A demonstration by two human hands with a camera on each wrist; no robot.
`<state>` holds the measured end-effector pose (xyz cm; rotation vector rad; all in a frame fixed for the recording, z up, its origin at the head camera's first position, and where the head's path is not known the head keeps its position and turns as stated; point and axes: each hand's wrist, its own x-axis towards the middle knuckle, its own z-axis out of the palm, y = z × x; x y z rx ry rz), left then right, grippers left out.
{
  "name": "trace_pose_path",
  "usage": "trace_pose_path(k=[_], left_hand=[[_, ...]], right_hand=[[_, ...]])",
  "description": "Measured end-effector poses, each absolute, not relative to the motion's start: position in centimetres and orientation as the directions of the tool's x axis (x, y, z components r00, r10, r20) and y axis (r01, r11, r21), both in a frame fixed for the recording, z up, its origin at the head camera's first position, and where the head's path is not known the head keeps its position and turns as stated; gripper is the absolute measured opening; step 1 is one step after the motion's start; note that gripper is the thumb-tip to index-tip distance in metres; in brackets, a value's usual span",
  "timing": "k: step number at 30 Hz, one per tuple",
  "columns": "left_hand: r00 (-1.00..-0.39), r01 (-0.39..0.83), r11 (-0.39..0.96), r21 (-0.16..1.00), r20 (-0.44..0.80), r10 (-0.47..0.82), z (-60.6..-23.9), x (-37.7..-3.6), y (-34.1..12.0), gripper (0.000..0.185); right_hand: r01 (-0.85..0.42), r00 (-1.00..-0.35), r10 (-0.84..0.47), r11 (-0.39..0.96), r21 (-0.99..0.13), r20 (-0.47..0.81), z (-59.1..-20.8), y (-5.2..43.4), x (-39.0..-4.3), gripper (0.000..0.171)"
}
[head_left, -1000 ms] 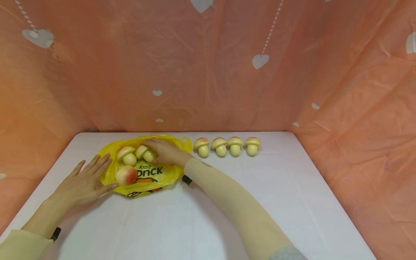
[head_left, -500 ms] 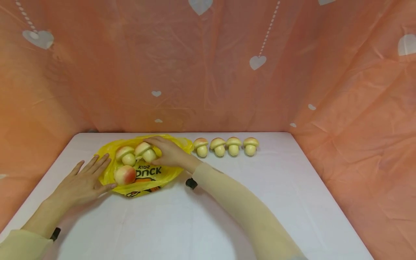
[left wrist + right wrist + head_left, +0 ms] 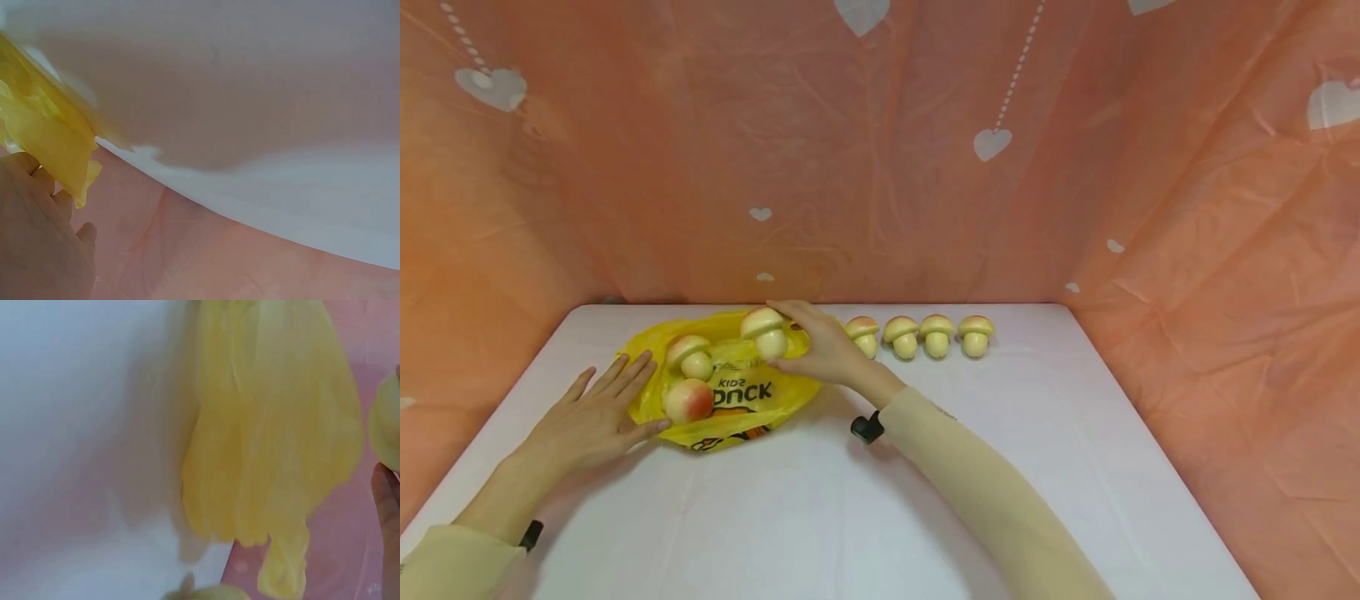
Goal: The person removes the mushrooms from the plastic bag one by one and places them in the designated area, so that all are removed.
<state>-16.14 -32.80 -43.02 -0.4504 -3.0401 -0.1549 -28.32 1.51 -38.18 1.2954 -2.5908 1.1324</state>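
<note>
Pinching a toy mushroom by its cap between curled right-hand fingers, holding it just above the far edge of the yellow bag, forearm reaching in from the lower right. Pressing the bag's left edge flat with spread, straight left-hand fingers. Lying on the bag: another mushroom and a peach. Standing beside it on the white table: a row of four mushrooms.

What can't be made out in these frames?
- Head view: the right hand covers part of one mushroom in the row.
- Left wrist view: the bag is blurred and cut off by the left edge; no mushrooms show.
- Right wrist view: the held mushroom is cut off by the right edge.
</note>
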Motion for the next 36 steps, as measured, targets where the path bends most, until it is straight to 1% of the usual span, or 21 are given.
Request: trace_pose_path(k=[8, 14, 18, 23, 26, 30, 36], left_hand=[[-0.957, 0.288, 0.952, 0.098, 0.050, 0.285, -43.1, -16.4, -32.8, 0.099], [-0.956, 0.293, 0.951, 0.099, 0.062, 0.288, -43.2, -16.5, -32.9, 0.099], [-0.957, 0.289, 0.951, 0.107, 0.054, 0.284, -43.2, -16.5, -33.0, 0.099], [-0.957, 0.290, 0.951, 0.107, 0.054, 0.286, -43.1, -16.5, -33.0, 0.100], [-0.954, 0.299, 0.950, 0.095, 0.066, 0.294, -43.0, -16.4, -33.0, 0.099], [-0.949, 0.311, 0.947, 0.083, 0.082, 0.305, -43.1, -16.4, -33.0, 0.098], [-0.941, 0.330, 0.941, 0.074, 0.106, 0.321, -43.1, -16.3, -32.9, 0.097]], right_hand=[[-0.669, -0.701, -0.595, 0.359, -0.651, 0.393, -37.8, 4.9, -27.8, 0.082], [-0.676, -0.704, -0.535, 0.304, -0.671, 0.467, -38.4, 7.8, -27.6, 0.080], [-0.680, -0.713, -0.504, 0.327, -0.657, 0.488, -39.0, 9.9, -27.6, 0.080], [-0.656, -0.743, -0.475, 0.378, -0.654, 0.471, -39.9, 12.3, -27.4, 0.080], [-0.639, -0.758, -0.479, 0.410, -0.651, 0.442, -40.4, 13.6, -27.0, 0.078], [-0.624, -0.766, -0.508, 0.436, -0.649, 0.395, -41.0, 14.8, -26.6, 0.074], [-0.594, -0.771, -0.568, 0.474, -0.650, 0.290, -41.5, 15.3, -26.3, 0.075]])
